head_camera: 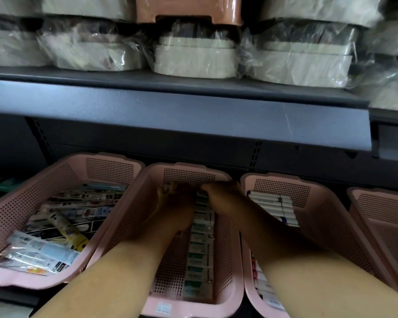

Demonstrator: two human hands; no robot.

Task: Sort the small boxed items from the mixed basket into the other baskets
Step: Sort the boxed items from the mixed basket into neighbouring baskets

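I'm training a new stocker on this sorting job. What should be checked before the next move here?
1. Both hands in one basket: ok; left hand and right hand reach the far end of the middle basket.
2. Grip on a box: cannot tell; too dark and blurred.
3. Row of green-and-white boxes lined up: ok.
4. The mixed basket emptied: not ok; many packs remain.
5. Room in the right basket beside the white boxes: ok.

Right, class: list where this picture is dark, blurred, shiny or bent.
Head view: the left hand and right hand are dim and blurred inside the middle basket, in shadow under the shelf; head view: glare streaks the plastic wrap above; head view: the wide lens bows the shelf edge.
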